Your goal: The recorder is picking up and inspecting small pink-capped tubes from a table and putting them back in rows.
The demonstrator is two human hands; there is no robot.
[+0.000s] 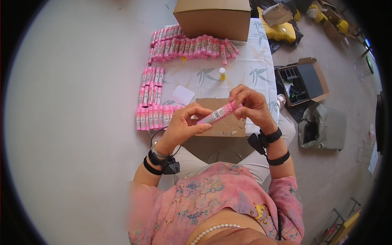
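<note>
A pink-and-white printed cylindrical tube [218, 114] is held up at a slant between my two hands, its right end higher. My left hand [183, 123] is closed on the lower left end, with the thumb along the near side. At the upper right end, the thumb and fingers of my right hand [250, 105] pinch the pink tip. Below the tube, a flat piece of brown cardboard [220, 130] lies at the table's near edge. What kind of product the tube is I cannot tell.
Rows of similar pink tubes [153, 117] line the table's left side, with more tubes [196, 47] stacked at the back. Behind them stands a large cardboard box [212, 20]. A small yellow bottle [222, 74] and white card [183, 95] rest on the patterned tablecloth [241, 81]. An open box [304, 81] sits right.
</note>
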